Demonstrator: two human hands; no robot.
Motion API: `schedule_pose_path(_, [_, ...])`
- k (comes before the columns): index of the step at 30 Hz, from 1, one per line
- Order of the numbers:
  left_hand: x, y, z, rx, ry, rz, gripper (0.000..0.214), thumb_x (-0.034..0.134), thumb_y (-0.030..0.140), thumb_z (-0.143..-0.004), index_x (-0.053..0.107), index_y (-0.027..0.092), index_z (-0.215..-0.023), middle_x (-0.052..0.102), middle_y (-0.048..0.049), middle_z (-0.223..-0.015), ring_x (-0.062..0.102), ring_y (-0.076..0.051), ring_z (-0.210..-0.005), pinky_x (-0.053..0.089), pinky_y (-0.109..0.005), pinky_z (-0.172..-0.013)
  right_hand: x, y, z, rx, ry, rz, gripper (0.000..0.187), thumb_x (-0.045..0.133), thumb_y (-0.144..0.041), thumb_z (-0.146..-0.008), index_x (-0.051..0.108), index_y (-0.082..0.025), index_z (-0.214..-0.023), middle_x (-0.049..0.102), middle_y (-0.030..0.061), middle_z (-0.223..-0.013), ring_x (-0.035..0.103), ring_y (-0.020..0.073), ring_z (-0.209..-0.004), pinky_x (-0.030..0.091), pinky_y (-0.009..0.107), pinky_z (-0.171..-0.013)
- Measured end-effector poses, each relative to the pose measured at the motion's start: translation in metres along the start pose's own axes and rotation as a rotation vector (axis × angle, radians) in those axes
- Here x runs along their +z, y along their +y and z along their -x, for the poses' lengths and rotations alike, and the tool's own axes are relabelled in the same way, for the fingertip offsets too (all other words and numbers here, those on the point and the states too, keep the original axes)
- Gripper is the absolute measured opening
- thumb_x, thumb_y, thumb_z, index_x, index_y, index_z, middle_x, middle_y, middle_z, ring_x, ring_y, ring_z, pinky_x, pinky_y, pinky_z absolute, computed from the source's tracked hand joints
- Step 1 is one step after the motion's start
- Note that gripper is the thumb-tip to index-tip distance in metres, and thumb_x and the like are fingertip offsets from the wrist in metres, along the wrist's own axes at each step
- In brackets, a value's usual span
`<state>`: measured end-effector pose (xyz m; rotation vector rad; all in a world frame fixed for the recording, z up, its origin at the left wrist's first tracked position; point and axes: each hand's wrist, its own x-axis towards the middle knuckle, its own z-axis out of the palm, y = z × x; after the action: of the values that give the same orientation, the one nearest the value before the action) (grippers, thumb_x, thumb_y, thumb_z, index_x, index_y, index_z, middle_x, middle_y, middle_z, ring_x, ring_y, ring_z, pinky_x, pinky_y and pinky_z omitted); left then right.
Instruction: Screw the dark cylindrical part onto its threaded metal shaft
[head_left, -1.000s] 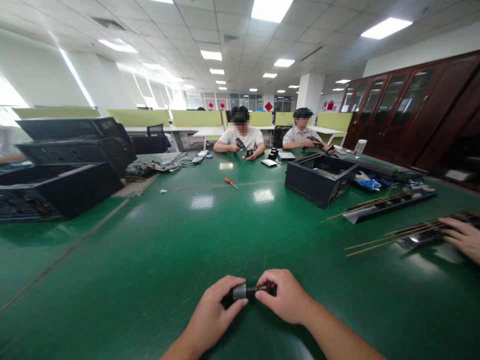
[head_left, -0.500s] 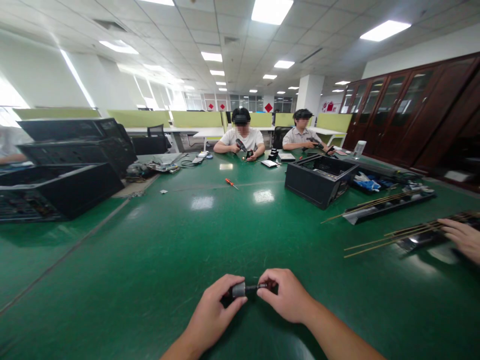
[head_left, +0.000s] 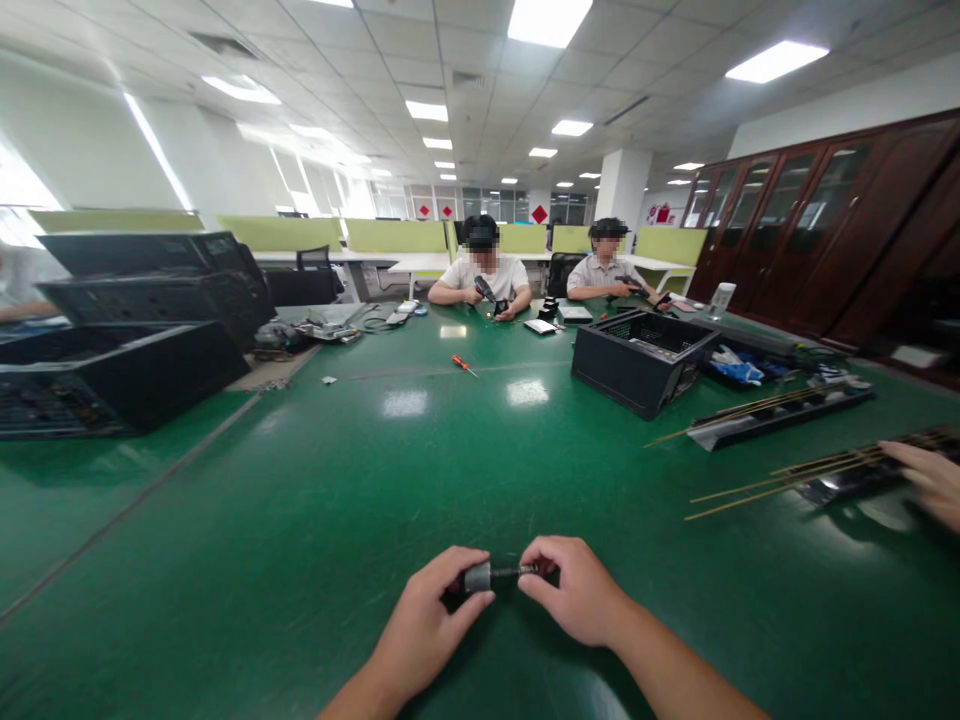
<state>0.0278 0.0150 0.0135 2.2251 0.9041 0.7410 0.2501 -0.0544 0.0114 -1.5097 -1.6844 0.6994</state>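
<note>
Near the front of the table, my left hand (head_left: 429, 622) is closed around a small grey metal cylinder (head_left: 478, 577) that looks like a small motor. Its thumb and fingers grip the cylinder from both sides, and the rear end is hidden in the palm. A thin dark shaft (head_left: 504, 572) runs from the cylinder toward the right. There, my right hand (head_left: 574, 590) pinches a small ridged metal piece (head_left: 529, 569) on the shaft's end between thumb and forefinger. What this piece is, I cannot make out.
An orange-handled screwdriver (head_left: 463, 365) lies mid-table. Black computer cases stand left (head_left: 112, 385) and right (head_left: 637, 360). Thin brass-coloured rods (head_left: 757, 492) lie at right, touched by another person's hand (head_left: 926, 475). Two people (head_left: 480, 275) sit opposite, the nearer holding a power drill (head_left: 484, 289).
My right fingertips have shifted very slightly right, with the small metal piece, showing the thin shaft more clearly. My left hand stays put. The other person's hand at right has moved a little.
</note>
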Motion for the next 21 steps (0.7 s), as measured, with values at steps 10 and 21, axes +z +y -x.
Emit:
schedule_pose_path(10, [0.0010,-0.0030,0.0011,0.024,-0.002,-0.001,0.028,0.069,0.026,-0.085,0.066,0.026,-0.112,0.072,-0.0048,-0.106,0.067,-0.021,-0.097,0.053,-0.033,-0.089,-0.0014,-0.0002,-0.0001,0.006,0.000,0.008,0.004,0.066,-0.023,-0.083,0.069,-0.020,-0.084,0.067,-0.0022,-0.075,0.060,0.0131,-0.069,0.041,0.023,-0.066])
schedule_pose_path(21, [0.0002,0.0015,-0.0011,-0.002,0.003,-0.006,0.025,0.069,0.026,-0.084,0.068,0.026,-0.109,0.072,-0.0038,-0.102,0.067,-0.021,-0.091,0.054,-0.032,-0.083,-0.0038,0.0005,-0.0003,0.028,-0.009,-0.008,0.005,0.065,-0.023,-0.083,0.068,-0.019,-0.084,0.067,-0.0008,-0.074,0.060,0.0141,-0.068,0.042,0.023,-0.065])
